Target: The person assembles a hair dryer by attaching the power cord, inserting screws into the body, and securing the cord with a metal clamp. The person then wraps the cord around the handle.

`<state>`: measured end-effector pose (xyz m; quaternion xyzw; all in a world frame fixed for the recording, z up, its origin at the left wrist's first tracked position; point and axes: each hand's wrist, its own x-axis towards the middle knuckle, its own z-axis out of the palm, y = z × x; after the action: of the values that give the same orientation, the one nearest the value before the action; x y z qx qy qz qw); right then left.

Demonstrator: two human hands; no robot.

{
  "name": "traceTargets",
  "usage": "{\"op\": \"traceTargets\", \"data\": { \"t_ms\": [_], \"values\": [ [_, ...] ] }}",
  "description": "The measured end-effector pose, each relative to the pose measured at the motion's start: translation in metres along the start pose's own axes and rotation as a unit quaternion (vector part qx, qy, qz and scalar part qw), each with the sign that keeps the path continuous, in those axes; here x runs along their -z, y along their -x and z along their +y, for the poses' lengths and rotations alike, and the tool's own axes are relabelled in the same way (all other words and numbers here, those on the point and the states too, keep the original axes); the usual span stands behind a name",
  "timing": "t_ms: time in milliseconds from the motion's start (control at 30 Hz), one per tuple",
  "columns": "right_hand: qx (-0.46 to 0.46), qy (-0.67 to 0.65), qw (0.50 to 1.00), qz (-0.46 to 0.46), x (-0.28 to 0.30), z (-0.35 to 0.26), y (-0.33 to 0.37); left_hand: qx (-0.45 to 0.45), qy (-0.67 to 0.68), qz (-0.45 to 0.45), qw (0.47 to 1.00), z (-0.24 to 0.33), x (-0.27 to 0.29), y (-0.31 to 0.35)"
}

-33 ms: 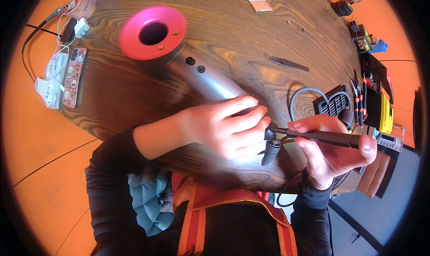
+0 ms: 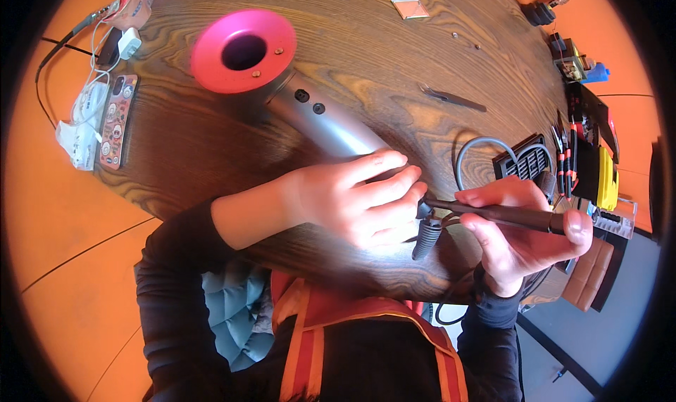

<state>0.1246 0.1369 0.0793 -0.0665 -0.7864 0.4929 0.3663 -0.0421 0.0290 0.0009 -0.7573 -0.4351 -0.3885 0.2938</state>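
A hair dryer (image 2: 327,124) with a pink ring-shaped head and a silver-grey handle lies slantwise on the table, its head at the far left. My left hand (image 2: 359,201) is wrapped over the lower end of the handle. In my right hand (image 2: 517,233) is a slim dark screwdriver (image 2: 510,217), gripped along its shaft and pointing left. Its tip meets the handle's end beside my left fingertips; the exact contact is hidden. Just below the tip, a black ribbed cable sleeve (image 2: 427,240) sticks out.
Tweezers (image 2: 454,99) and two tiny metal parts (image 2: 455,34) lie beyond on the wooden table (image 2: 352,22). A grey cable (image 2: 486,140) loops by a black slotted part (image 2: 527,159). Red-handled pliers (image 2: 565,162) stand at right. A patterned phone (image 2: 116,124) lies at left.
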Motion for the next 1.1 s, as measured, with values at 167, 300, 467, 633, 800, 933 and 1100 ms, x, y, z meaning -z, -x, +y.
{"op": "traceTargets", "data": {
  "t_ms": [167,300,467,633,800,933,1100],
  "values": [
    [-0.006,0.008,1.000,0.002,-0.001,0.000,0.001,0.001,0.018,0.011,1.000,0.002,0.000,-0.003],
    [-0.043,-0.004,0.998,-0.047,-0.004,-0.008,0.000,0.007,0.013,0.026,1.000,0.001,-0.002,-0.004],
    [-0.116,-0.018,0.990,-0.085,0.001,-0.014,-0.002,0.010,0.022,0.033,0.999,0.002,-0.002,-0.002],
    [0.018,0.070,0.995,-0.062,-0.002,-0.001,-0.003,-0.021,0.029,-0.007,0.999,0.002,0.002,0.001],
    [0.008,-0.097,0.994,0.058,-0.014,0.000,-0.002,-0.032,0.023,0.024,0.999,0.004,-0.002,0.001],
    [-0.026,-0.024,0.996,-0.084,-0.001,-0.004,-0.005,-0.027,0.023,0.022,0.999,0.006,-0.006,0.002],
    [-0.038,-0.049,0.998,-0.009,0.004,0.001,0.004,-0.014,0.006,0.016,1.000,0.007,-0.006,0.003]
  ]
}}
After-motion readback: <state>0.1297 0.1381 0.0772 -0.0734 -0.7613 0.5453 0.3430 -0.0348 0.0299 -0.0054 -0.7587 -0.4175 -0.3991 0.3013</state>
